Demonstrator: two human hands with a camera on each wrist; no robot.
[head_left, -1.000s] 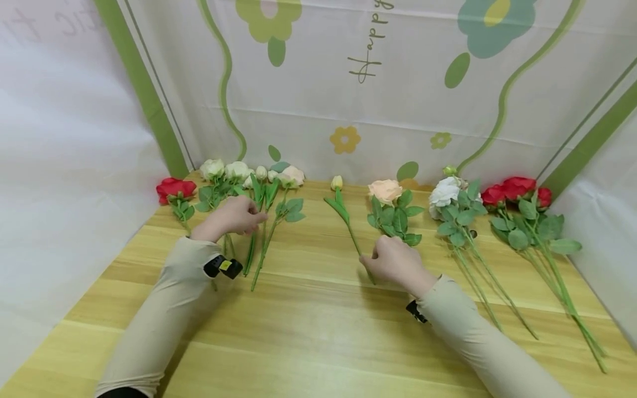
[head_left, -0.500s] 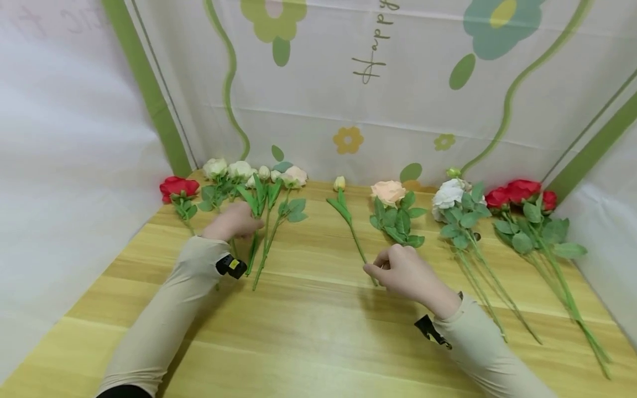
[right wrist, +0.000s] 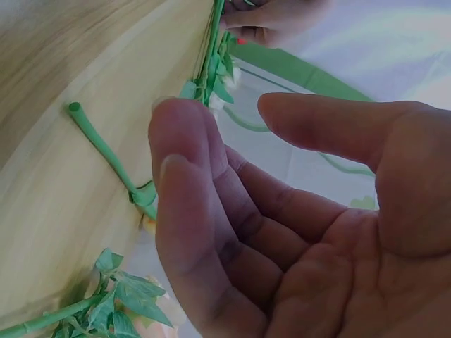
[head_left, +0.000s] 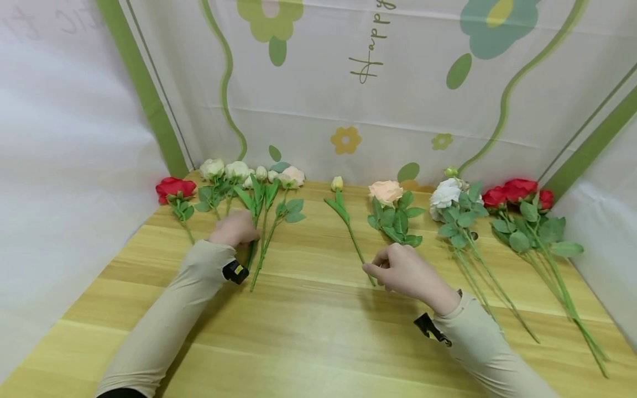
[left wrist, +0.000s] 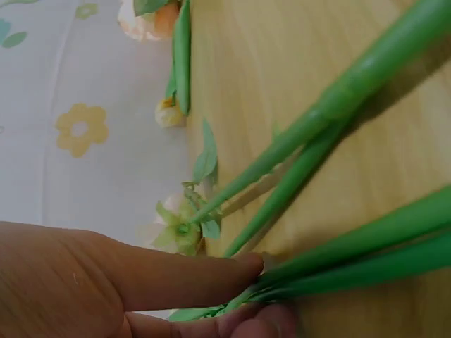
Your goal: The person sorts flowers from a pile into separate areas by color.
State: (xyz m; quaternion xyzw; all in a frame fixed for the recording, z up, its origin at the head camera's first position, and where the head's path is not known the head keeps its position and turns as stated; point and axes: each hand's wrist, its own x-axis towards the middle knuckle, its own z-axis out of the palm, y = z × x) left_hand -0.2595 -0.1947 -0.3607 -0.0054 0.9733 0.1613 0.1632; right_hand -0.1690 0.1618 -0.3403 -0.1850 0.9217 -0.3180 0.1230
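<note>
My left hand (head_left: 234, 228) is at the left cluster of artificial flowers. In the left wrist view, its thumb (left wrist: 211, 278) and fingers pinch a green tulip stem (left wrist: 352, 260); a pale tulip head (head_left: 261, 173) shows at the cluster's far end. My right hand (head_left: 405, 271) hovers by the lower stem of a single yellow tulip (head_left: 337, 183) lying on the table. In the right wrist view, its fingers are loosely bent, the thumb stands apart, and nothing is between them. Part of the left cluster's stems is hidden behind the left hand.
On the wooden table (head_left: 308, 342) lie a red rose (head_left: 175, 189) at far left, a peach rose (head_left: 386, 192), white roses (head_left: 445, 193) and red roses (head_left: 517, 189) at right. A floral-print cloth (head_left: 298, 88) stands along the back edge.
My left hand has lowered toward the stems and now pinches one. The right hand has shifted slightly right and away from the yellow tulip's stem, its fingers holding nothing.
</note>
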